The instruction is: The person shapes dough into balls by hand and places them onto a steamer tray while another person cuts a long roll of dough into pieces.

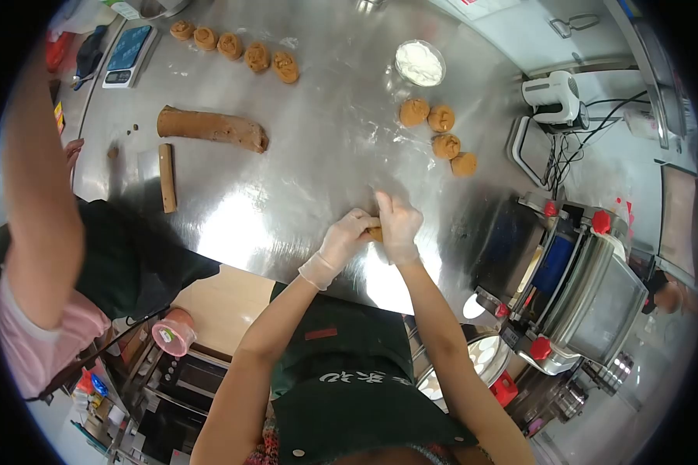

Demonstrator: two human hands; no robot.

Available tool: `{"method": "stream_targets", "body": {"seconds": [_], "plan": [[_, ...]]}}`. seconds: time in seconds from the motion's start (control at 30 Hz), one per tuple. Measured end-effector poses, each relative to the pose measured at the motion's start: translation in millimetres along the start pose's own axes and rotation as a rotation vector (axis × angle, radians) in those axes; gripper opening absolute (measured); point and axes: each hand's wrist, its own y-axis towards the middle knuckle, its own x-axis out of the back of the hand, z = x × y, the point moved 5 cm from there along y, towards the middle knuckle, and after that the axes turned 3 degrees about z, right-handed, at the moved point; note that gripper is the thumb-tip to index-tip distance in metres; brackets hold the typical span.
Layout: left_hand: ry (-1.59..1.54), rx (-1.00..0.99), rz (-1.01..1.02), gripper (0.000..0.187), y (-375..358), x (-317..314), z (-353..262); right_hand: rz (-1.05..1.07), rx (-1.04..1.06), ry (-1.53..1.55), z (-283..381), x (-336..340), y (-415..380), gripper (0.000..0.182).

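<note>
A small piece of brown dough (375,233) is held low over the steel table, mostly hidden by my fingers. My left hand (344,239), in a see-through glove, has its fingers closed on the dough's left side. On the other side my right hand (399,227), gloved too, is closed against the same piece, thumb side up. Ahead to the right sit several rounded dough balls (442,118). Behind them stands a bowl of white powder or cream (420,63).
Toward the left lie a thick dough log (212,129) and a scraper with a wooden handle (167,178). Several dough pieces (229,46) line the back, beside a scale (128,58). A co-worker's arm (43,194) is at left. A roller machine (570,283) and hand mixer (552,97) stand right.
</note>
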Motion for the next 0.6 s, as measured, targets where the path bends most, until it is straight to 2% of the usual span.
{"method": "stream_targets", "body": {"seconds": [0.03, 0.07, 0.1, 0.17, 0.3, 0.37, 0.4, 0.47, 0.5, 0.53, 0.6], "plan": [[0.054, -0.023, 0.029, 0.029, 1, -3, -1, -0.031, 0.012, -0.068, 7, 11, -7, 0.039], [0.103, -0.047, 0.064, 0.032, 3, -9, -4, 0.004, -0.173, 0.051, 2, 12, -16, 0.034], [0.149, -0.073, 0.102, 0.035, 4, -17, -6, -0.001, -0.219, 0.083, -7, 9, -20, 0.033], [0.063, 0.015, -0.016, 0.035, 4, -11, -22, -0.017, -0.309, 0.149, -29, -4, -27, 0.031], [-0.152, 0.238, -0.149, 0.026, -5, -28, 9, -0.072, -0.258, 0.12, -44, -2, -20, 0.031], [-0.039, 0.068, -0.19, 0.031, -5, -31, 0, -0.017, -0.293, 0.114, -35, 11, -22, 0.031], [0.021, -0.015, -0.21, 0.034, -3, -30, -9, 0.014, -0.424, 0.178, -38, 9, -29, 0.03], [0.152, 0.062, -0.055, 0.039, -6, -41, -19, 0.087, -0.706, 0.291, -49, 5, -54, 0.028], [0.212, 0.098, 0.028, 0.042, -7, -48, -24, 0.003, -0.687, 0.303, -50, 6, -57, 0.028], [0.244, 0.096, 0.03, 0.041, -7, -50, -26, -0.079, -0.667, 0.312, -51, 5, -59, 0.027], [0.132, 0.106, -0.111, 0.038, -2, -37, -30, -0.175, -0.562, 0.276, -57, 2, -49, 0.027]]}}
